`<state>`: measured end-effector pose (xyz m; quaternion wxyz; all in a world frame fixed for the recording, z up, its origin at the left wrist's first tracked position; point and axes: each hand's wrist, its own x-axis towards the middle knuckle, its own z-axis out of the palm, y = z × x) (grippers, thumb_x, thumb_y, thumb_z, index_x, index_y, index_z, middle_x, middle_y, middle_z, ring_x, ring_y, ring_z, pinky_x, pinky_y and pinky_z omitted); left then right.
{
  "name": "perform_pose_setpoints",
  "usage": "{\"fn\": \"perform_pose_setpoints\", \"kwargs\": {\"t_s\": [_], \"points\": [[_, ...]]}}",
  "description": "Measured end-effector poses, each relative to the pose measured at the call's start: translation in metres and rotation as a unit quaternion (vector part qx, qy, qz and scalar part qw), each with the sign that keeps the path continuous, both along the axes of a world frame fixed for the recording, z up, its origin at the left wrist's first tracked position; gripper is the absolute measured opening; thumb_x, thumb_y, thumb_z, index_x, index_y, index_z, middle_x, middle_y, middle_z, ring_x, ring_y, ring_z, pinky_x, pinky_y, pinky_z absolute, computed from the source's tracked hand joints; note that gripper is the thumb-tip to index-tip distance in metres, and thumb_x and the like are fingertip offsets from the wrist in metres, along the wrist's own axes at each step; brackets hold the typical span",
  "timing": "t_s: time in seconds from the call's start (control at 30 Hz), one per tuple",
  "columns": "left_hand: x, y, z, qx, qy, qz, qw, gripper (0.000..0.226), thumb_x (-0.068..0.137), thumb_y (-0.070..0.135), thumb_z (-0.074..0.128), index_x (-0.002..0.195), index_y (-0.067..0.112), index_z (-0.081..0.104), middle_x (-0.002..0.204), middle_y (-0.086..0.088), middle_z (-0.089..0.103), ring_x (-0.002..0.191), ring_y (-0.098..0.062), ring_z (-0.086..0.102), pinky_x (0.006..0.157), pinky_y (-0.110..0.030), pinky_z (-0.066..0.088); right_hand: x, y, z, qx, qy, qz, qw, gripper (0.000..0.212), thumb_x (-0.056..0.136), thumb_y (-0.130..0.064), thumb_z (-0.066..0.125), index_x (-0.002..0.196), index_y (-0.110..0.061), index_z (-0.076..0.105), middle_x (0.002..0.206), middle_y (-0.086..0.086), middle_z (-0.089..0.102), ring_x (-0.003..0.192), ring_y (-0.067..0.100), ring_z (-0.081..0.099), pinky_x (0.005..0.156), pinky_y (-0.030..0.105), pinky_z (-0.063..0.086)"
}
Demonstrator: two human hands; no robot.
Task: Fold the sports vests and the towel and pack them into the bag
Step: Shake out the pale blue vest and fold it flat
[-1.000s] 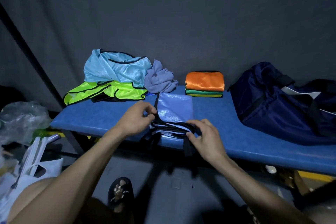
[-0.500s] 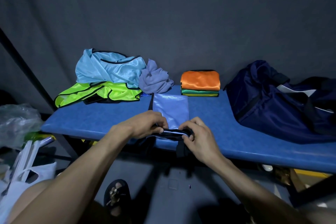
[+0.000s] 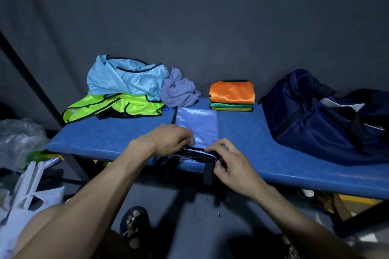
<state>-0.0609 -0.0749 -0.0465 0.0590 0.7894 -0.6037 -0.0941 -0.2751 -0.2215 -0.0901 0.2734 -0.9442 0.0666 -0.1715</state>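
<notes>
Mid-fold: left hand (image 3: 170,140) and right hand (image 3: 229,164) both pinch the blue vest (image 3: 196,126)'s near edge on the table (image 3: 242,132), probably flipping it away over itself next.

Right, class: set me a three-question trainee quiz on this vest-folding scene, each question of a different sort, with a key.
1. True or false: the folded orange satin vest tops a stack on the blue padded bench.
2. Which lies highest in the unfolded heap? A) light-blue satin vest B) neon-yellow mesh vest C) navy fabric duffel bag
3. Fill in: both the left hand and the right hand grip the near edge of the shiny periwinkle ____.

Key: 1 true; 2 A; 3 vest.
</notes>
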Motion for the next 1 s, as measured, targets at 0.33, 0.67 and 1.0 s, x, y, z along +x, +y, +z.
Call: {"fn": "perform_pose_setpoints", "kwargs": {"t_s": [0.33,0.67,1.0], "points": [[0.014,-0.004,0.001,0.028,0.053,-0.008,0.998,0.027,0.086,0.008,0.076,0.102,0.029,0.077,0.086,0.021,0.059,0.082,-0.002,0.059,0.079,-0.024,0.048,-0.007,0.003,-0.019,-0.171,0.02,0.061,0.983,0.048,0.084,-0.001,0.056,0.126,-0.023,0.052,0.155,-0.002,0.03,0.11,0.028,0.053,0.074,0.039,0.055],[0.012,0.001,0.003,0.002,-0.061,0.009,0.998,0.014,0.089,0.029,0.069,0.085,0.036,0.056,0.097,0.013,0.057,0.102,-0.019,0.057,0.079,-0.039,0.049,-0.002,0.002,-0.013,-0.162,-0.019,0.039,0.986,0.019,0.093,-0.019,0.057,0.111,-0.023,0.057,0.143,-0.011,0.047,0.103,0.018,0.059,0.066,0.035,0.052],[-0.014,-0.004,0.009,-0.011,-0.076,-0.014,0.997,0.026,0.093,0.037,0.043,0.106,0.029,0.064,0.112,0.004,0.058,0.109,-0.023,0.056,0.084,-0.036,0.049,-0.004,0.005,-0.008,-0.128,-0.027,0.021,0.991,0.016,0.089,-0.021,0.059,0.106,-0.024,0.06,0.137,-0.017,0.052,0.096,0.016,0.061,0.065,0.034,0.051]]}}
